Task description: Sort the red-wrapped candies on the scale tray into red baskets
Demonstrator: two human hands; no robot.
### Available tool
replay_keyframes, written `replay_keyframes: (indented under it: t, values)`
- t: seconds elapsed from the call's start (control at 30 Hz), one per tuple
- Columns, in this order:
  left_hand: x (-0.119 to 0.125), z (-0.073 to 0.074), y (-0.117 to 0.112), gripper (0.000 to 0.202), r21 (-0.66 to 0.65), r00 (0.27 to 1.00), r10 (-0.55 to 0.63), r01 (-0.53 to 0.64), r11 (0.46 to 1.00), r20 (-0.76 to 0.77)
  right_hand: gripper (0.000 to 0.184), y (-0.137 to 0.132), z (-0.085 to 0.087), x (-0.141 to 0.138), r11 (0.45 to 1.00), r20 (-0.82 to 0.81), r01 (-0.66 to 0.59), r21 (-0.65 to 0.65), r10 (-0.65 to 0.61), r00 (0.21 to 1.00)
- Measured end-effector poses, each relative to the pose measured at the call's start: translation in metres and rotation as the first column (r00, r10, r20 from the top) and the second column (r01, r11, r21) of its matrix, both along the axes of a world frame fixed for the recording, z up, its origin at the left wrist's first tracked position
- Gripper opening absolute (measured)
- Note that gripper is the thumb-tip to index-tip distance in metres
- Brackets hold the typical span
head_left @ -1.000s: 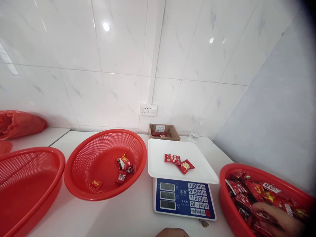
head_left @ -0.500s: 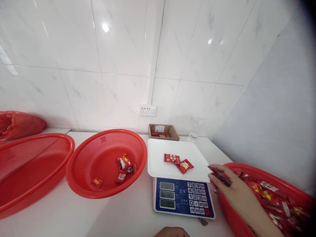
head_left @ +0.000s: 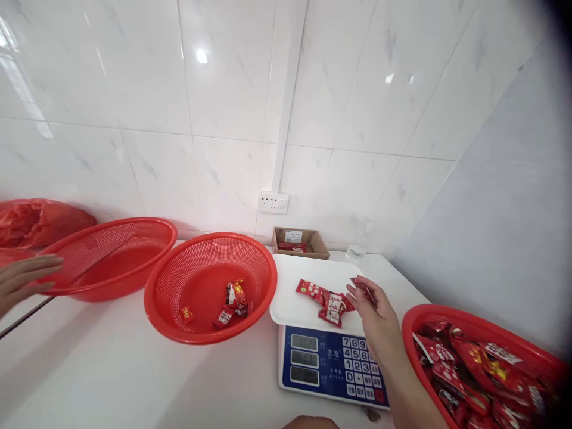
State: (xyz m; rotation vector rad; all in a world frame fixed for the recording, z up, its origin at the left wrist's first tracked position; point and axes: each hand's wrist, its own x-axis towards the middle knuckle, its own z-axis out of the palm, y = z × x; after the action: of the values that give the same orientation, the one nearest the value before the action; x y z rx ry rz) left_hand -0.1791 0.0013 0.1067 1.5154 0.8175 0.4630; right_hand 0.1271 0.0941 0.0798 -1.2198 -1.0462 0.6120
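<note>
Right hand, head view: I see the right hand [head_left: 378, 310] right of centre, over the white pan [head_left: 288, 277], thumb and fingers pinching a red packet [head_left: 364, 290].
Pan load: overlapping wrapped packets [head_left: 331, 308] lie near the middle of the frame, beside the fingertips.
Scale: the blue keypad panel [head_left: 330, 363] sits just below the pan, partly behind my view of the wrist.
Left hand: I cannot tell its state or pick it out with certainty.
Left-edge hand: a hand [head_left: 22, 280] with fingers extended, by the left basket [head_left: 111, 262]; I can't tell whose.
Middle basket: the perforated red basket [head_left: 154, 310], left of centre, holds a few sweets [head_left: 235, 298].
Right basket: the red tub [head_left: 415, 313], lower right, holds many packets.
Back: a cardboard box [head_left: 319, 243] stands behind the pan.
</note>
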Motion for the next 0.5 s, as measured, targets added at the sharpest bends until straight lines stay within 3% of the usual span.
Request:
replay_keyframes:
  t: [0.07,0.13,0.17,0.23,0.3,0.4,0.5]
  values:
    - [-0.057,0.021,0.01,0.026,0.047,0.998,0.06,-0.06,0.997,0.007,0.045,-0.001,0.006,-0.003,1.0,-0.073,-0.017,0.001,0.017,0.997]
    - [-0.116,0.028,0.018,0.034,0.1,0.992,0.128,-0.129,0.987,0.011,0.051,-0.004,0.009,-0.003,0.997,-0.044,0.059,-0.04,-0.061,0.997]
    - [-0.145,0.024,0.021,0.033,0.138,0.985,0.171,-0.17,0.976,0.004,0.052,-0.007,0.009,-0.003,0.99,0.021,0.127,-0.066,-0.126,0.992]
    - [-0.193,0.006,0.025,0.038,0.38,0.926,0.377,-0.342,0.86,-0.021,0.053,-0.014,0.006,0.0,0.962,0.177,0.251,-0.107,-0.23,0.957]
    - [-0.222,-0.017,0.025,0.034,0.401,0.882,0.456,-0.376,0.835,-0.121,0.05,-0.02,-0.001,0.003,0.946,0.29,0.308,-0.106,-0.266,0.919]
    - [-0.217,-0.035,0.018,0.03,0.274,0.883,0.465,-0.432,0.859,-0.068,0.048,-0.027,-0.011,0.005,0.945,0.403,0.328,-0.013,-0.295,0.866]
    - [-0.148,-0.034,0.004,0.043,0.066,0.933,0.36,-0.359,0.931,-0.004,0.049,-0.03,-0.015,0.004,0.936,0.483,0.352,-0.012,-0.303,0.822]
